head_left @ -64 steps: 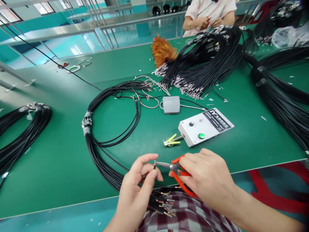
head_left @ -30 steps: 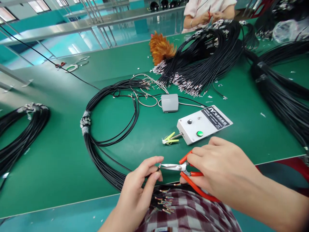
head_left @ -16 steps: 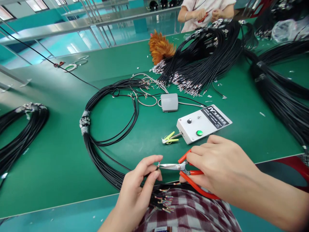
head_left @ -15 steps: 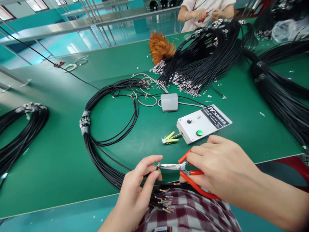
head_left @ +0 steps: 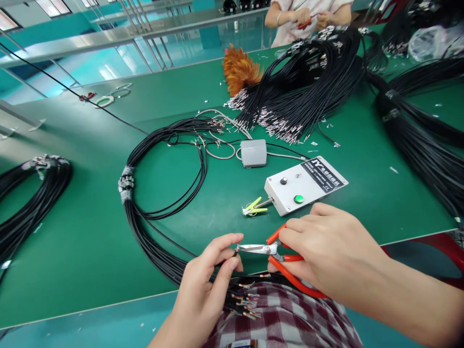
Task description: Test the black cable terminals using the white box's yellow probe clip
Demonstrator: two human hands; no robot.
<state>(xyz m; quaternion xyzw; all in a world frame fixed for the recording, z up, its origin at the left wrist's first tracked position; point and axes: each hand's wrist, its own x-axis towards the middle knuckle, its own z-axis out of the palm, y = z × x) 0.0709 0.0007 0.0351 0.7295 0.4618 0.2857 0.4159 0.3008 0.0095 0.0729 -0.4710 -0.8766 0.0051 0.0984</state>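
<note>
Left hand [head_left: 206, 285] pinching the tip of a thin black wire [head_left: 236, 252] between thumb and forefinger, just above the near edge of the green counter [head_left: 83, 232]. Right hand [head_left: 326, 251] clenched around red-handled scissors [head_left: 270, 251], blade tips touching the wire end. Below, a bundle of stripped cable ends [head_left: 244, 302] over a checked lap. Beyond the hands, a white control box [head_left: 306, 183], a grey pedal [head_left: 253, 152], a coiled black cable bundle [head_left: 152, 193]. Far side: another person's hands [head_left: 308, 19].
</note>
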